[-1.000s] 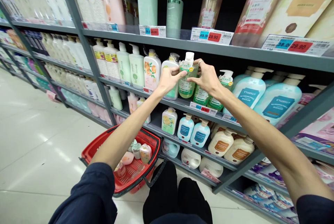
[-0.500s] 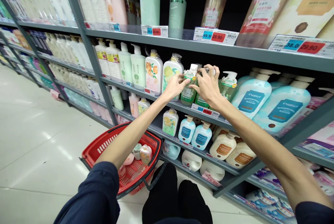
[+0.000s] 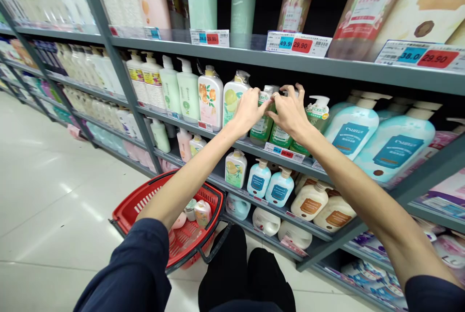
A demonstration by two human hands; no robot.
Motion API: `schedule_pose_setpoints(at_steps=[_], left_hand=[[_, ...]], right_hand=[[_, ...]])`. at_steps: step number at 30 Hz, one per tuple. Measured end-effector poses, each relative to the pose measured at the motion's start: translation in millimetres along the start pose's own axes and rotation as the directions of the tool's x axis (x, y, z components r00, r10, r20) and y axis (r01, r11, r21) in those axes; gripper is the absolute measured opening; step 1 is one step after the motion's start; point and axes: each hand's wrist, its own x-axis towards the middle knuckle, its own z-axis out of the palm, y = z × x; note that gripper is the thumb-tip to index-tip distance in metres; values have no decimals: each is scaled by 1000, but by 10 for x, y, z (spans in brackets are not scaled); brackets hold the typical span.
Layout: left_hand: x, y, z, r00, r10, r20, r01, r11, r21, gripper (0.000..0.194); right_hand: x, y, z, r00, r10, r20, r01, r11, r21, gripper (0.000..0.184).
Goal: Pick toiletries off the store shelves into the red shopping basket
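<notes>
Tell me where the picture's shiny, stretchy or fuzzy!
Head view: glare streaks the pale, glossy tiled floor; head view: the large light-blue plastic pump bottles at right lean, looking stretched; head view: small print on the translucent green plastic bottles is too fuzzy to read.

A clear green plastic bottle with a white top and a green-and-white label stands upright at the front of the grey middle shelf, its upper part mostly hidden from view.
</notes>
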Motion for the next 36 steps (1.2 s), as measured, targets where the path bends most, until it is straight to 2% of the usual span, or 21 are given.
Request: schedule_pose_setpoints(at_steps=[6,9,11,14,19,27,32,36], left_hand=[[166,123,-45,986,-99,134,98,995,18,31],[218,171,-98,974,-125,189,119,992,42,37],[252,191,-131,960,-132,247,119,991,64,42],[313,204,-139,946,-118,304,87,990,112,38],[399,233,-144,943,-152,295,108,981,161,34],[415,258,-252,953,-113,280,71,986,154,27],[409,304,-211,960,-131,249,82,977,196,40],[410,345,-197,942,-165,292,106,972,209,48]], right_hand=[[49,65,-28,999,-37,19,38,998,-43,42],[68,72,-29,1000,-23,18,23,999,-35,41],[75,74,-32,999,-27,25,28,999,-38,39],[73,85,-50,999,-45,29,46,998,-51,35],[67,120,-84,998,-56,26,57,998,-37,33],[86,99,-96,997,-73,25,74,996,-39,33],[53,105,-116,996,-76,34,78,996,-46,35],[46,96,-101,995,-61,76,64,997,-42,37]])
